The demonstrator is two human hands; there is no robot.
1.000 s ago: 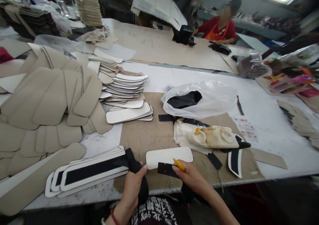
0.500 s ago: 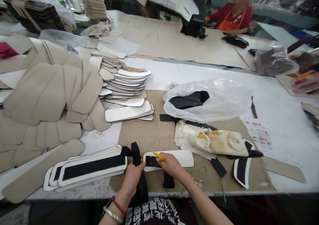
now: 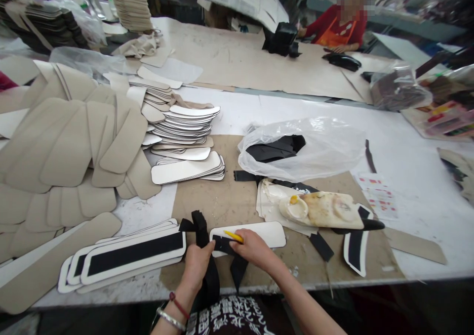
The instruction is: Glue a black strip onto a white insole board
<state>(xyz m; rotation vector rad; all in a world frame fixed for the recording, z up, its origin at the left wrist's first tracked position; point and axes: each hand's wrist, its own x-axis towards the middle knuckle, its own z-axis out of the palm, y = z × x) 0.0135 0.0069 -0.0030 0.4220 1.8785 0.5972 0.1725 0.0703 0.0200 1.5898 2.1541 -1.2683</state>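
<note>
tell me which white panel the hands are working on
The lone white panel lying under the right hand, with one short black strip at its left end; the stacked panels to the left lie untouched.

**One head cam, looking down and forward**

Only one view here — worn on the person's head, tilted down at the counter [image 3: 407, 187]. The hands sit close at the bottom edge, while the far end stretches away up top — another person [image 3: 342, 26] sits over there.

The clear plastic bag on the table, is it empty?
No, the clear plastic bag has black pieces lying inside it.
</note>
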